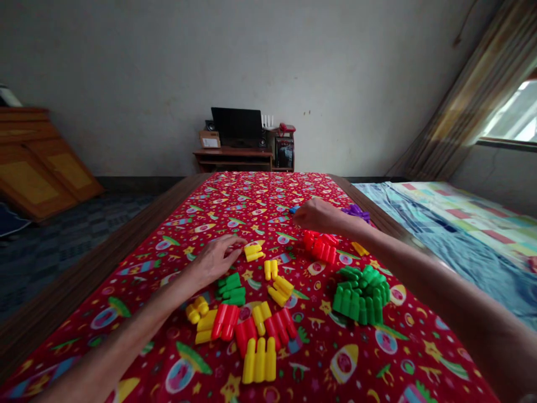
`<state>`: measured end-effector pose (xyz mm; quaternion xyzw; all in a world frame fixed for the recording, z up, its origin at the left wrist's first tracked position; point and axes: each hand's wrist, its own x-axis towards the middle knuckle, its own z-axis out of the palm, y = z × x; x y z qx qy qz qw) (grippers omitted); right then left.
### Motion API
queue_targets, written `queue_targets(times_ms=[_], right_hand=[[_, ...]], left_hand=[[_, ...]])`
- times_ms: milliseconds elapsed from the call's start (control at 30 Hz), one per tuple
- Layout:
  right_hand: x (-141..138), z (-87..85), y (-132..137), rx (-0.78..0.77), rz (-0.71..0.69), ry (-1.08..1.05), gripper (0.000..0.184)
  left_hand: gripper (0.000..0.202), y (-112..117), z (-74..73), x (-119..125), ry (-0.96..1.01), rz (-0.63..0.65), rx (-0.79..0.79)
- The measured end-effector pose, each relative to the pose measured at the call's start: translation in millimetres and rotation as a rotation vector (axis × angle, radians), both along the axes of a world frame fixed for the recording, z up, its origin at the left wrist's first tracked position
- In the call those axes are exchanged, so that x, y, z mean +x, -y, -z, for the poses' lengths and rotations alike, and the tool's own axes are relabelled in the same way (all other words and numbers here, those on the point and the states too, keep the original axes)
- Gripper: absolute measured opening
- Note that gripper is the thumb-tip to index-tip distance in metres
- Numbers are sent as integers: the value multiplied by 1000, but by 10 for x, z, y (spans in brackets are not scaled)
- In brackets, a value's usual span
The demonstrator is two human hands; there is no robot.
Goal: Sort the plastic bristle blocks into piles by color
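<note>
My left hand point(216, 258) rests low over the cloth, fingers stretched out and thumb apart. Its fingertips are just beside a yellow toy building block point(253, 253), and nothing shows in its grasp. Farther out, my right hand point(312, 215) is closed, with a blue toy building block point(294, 210) showing at its fingertips; the fingers partly hide it. Below the right hand lies a cluster of red blocks point(323, 247). Purple blocks point(356, 212) lie beyond my right forearm. Two green blocks point(231, 290) sit close to my left wrist.
Green blocks point(361, 295) form a pile on the right. Mixed yellow blocks point(260, 361) and red blocks point(225, 322) lie nearest me. A red patterned cloth point(319, 358) covers the long table. Beyond it stands a desk with a monitor point(237, 126); a bed point(444, 235) is right.
</note>
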<state>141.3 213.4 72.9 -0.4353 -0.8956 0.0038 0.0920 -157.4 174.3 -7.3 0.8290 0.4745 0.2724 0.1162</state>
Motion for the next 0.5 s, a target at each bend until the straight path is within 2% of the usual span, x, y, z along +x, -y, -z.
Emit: queue_targets(times_ms=[33,167,300,367,500], right_hand=[[39,13,22,-16,28,17,23],[298,26,-40,24,290,51,24],[413,75,-151,7,437,92,27],[366,133,-184,6,459,97,27],[221,250,-249,-2,367,125,31]], left_hand=[[32,-9,18,-16,-10,1,-7],[34,-30,92,-23,-47,19,-7],[34,-47,146,-8,-71,31,15],[34,-49,167,-11,-87,29,21],[34,-42,196,-27,-88,26,44]])
